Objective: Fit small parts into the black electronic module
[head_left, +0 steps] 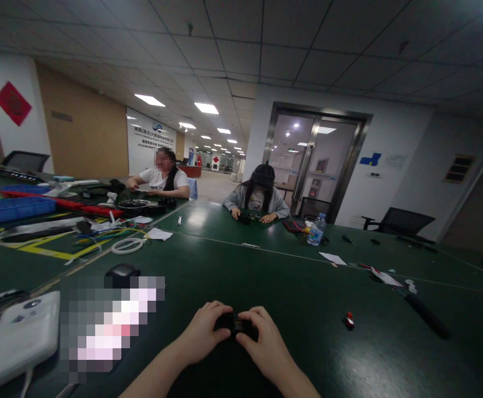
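Observation:
Low over the front of the green table, a small black object is held between both hands; its kind cannot be made out. My left hand pinches its left end between thumb and fingers. On its right end, my right hand grips in the same way, fingers closed over the top. Part of the object is hidden behind the fingers. To the right, a small red and black piece lies on the table, apart from my hands.
At left are a white power bank, a black case, a coiled white cable and a blue tray. A water bottle and a black-handled tool are at right. Two people sit across the table.

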A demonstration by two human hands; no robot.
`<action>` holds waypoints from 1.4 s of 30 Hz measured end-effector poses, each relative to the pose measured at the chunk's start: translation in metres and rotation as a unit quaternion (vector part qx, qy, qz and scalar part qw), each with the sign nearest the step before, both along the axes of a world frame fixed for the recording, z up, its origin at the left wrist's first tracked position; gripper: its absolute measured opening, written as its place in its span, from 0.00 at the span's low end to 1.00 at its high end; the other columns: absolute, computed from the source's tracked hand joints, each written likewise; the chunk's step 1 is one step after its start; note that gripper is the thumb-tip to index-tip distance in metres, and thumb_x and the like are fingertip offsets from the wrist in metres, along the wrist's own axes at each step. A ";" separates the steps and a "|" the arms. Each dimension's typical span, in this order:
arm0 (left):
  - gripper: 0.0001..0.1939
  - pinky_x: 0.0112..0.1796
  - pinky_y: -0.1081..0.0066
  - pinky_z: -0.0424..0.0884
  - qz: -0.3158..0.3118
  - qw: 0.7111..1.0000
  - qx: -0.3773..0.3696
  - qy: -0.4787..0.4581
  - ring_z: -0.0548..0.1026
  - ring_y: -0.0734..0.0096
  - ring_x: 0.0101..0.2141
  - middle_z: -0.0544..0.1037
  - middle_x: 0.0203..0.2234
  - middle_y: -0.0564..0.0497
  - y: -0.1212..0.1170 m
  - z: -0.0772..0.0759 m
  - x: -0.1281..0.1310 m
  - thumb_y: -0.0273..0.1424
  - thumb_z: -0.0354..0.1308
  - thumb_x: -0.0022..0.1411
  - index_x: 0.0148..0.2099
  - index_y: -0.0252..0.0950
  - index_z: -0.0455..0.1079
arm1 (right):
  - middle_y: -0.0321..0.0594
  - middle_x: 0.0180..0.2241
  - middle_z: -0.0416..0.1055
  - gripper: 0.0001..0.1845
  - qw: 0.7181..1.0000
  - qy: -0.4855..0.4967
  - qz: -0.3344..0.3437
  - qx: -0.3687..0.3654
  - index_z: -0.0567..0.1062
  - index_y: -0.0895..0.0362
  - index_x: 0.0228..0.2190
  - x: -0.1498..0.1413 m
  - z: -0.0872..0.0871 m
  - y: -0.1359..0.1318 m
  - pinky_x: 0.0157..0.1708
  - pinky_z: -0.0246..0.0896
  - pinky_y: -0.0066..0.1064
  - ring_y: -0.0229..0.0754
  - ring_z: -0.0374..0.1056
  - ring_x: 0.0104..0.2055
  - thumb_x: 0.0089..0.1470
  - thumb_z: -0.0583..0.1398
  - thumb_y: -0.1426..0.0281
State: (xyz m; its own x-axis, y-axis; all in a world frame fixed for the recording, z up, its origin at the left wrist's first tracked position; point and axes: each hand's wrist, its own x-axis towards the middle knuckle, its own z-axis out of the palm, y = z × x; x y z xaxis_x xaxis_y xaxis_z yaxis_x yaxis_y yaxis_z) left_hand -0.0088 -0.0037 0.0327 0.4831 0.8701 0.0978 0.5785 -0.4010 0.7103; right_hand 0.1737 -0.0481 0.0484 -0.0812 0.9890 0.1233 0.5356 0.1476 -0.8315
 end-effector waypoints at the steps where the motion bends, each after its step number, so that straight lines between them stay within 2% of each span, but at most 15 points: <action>1: 0.21 0.49 0.64 0.61 -0.001 1.000 -0.002 -0.001 0.66 0.60 0.47 0.70 0.47 0.49 0.000 0.000 0.000 0.30 0.56 0.53 0.51 0.40 0.66 | 0.36 0.41 0.67 0.17 1.000 0.009 -0.002 0.000 0.75 0.47 0.39 0.001 -0.001 0.000 0.41 0.59 0.38 0.48 0.65 0.43 0.43 0.61 0.70; 5: 0.22 0.49 0.64 0.60 -0.004 1.000 -0.006 -0.008 0.66 0.60 0.47 0.70 0.47 0.49 -0.001 0.001 -0.001 0.29 0.56 0.52 0.51 0.40 0.66 | 0.38 0.45 0.67 0.23 0.999 0.035 -0.013 -0.005 0.72 0.48 0.43 0.005 -0.008 0.003 0.42 0.59 0.38 0.49 0.64 0.45 0.41 0.63 0.69; 10: 0.24 0.48 0.64 0.60 -0.007 1.000 -0.006 -0.021 0.66 0.59 0.47 0.71 0.46 0.49 0.000 0.000 -0.001 0.28 0.57 0.50 0.51 0.41 0.66 | 0.37 0.42 0.70 0.27 0.998 0.043 0.001 -0.037 0.70 0.48 0.46 0.012 -0.018 0.009 0.44 0.57 0.37 0.48 0.64 0.47 0.40 0.63 0.69; 15: 0.26 0.49 0.61 0.58 0.010 0.999 -0.012 -0.050 0.66 0.57 0.47 0.70 0.45 0.47 0.001 -0.005 0.002 0.25 0.57 0.48 0.52 0.38 0.65 | 0.39 0.44 0.69 0.28 0.997 -0.006 0.023 -0.072 0.67 0.52 0.48 0.013 -0.013 0.011 0.46 0.56 0.35 0.46 0.64 0.48 0.41 0.61 0.72; 18: 0.23 0.48 0.64 0.60 0.001 0.996 -0.023 -0.087 0.68 0.60 0.45 0.70 0.44 0.48 0.001 -0.007 0.003 0.24 0.55 0.49 0.51 0.38 0.66 | 0.38 0.45 0.68 0.29 0.996 -0.013 0.023 -0.081 0.66 0.51 0.49 0.013 -0.010 0.010 0.48 0.55 0.36 0.47 0.62 0.50 0.41 0.61 0.72; 23: 0.23 0.46 0.66 0.64 -0.018 0.986 -0.049 -0.160 0.69 0.64 0.43 0.67 0.46 0.48 0.001 -0.008 0.004 0.21 0.53 0.51 0.51 0.37 0.64 | 0.38 0.46 0.68 0.26 0.998 0.020 0.028 -0.059 0.67 0.51 0.48 0.012 -0.010 0.009 0.48 0.56 0.37 0.46 0.62 0.50 0.44 0.60 0.72; 29: 0.26 0.48 0.63 0.63 -0.011 0.973 -0.077 -0.216 0.69 0.61 0.46 0.66 0.49 0.46 0.004 -0.007 0.006 0.21 0.52 0.52 0.55 0.36 0.59 | 0.38 0.48 0.67 0.25 0.998 0.045 0.018 -0.035 0.66 0.52 0.48 0.010 -0.009 0.011 0.47 0.58 0.36 0.46 0.63 0.50 0.46 0.58 0.72; 37: 0.27 0.48 0.62 0.63 -0.009 0.966 -0.096 -0.238 0.70 0.62 0.46 0.69 0.48 0.46 0.003 -0.005 0.005 0.19 0.53 0.52 0.56 0.37 0.58 | 0.38 0.47 0.68 0.24 0.998 0.052 0.011 -0.034 0.66 0.52 0.48 0.009 -0.007 0.008 0.48 0.58 0.38 0.46 0.64 0.49 0.47 0.58 0.73; 42: 0.27 0.48 0.63 0.63 -0.007 0.966 -0.101 -0.237 0.70 0.63 0.46 0.70 0.48 0.46 0.003 -0.005 0.005 0.20 0.53 0.52 0.56 0.37 0.58 | 0.38 0.47 0.68 0.25 0.998 0.059 0.012 -0.012 0.66 0.52 0.48 0.010 -0.015 0.012 0.48 0.58 0.36 0.46 0.63 0.50 0.45 0.59 0.73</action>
State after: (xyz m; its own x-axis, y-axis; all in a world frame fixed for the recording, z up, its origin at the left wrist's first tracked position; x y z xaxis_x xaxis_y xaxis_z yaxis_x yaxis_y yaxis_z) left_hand -0.0036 -0.0005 0.0274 0.4369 0.8886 0.1398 0.1652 -0.2320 0.9586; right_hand 0.1839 -0.0356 0.0333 -0.0916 0.9898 0.1092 0.4302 0.1383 -0.8921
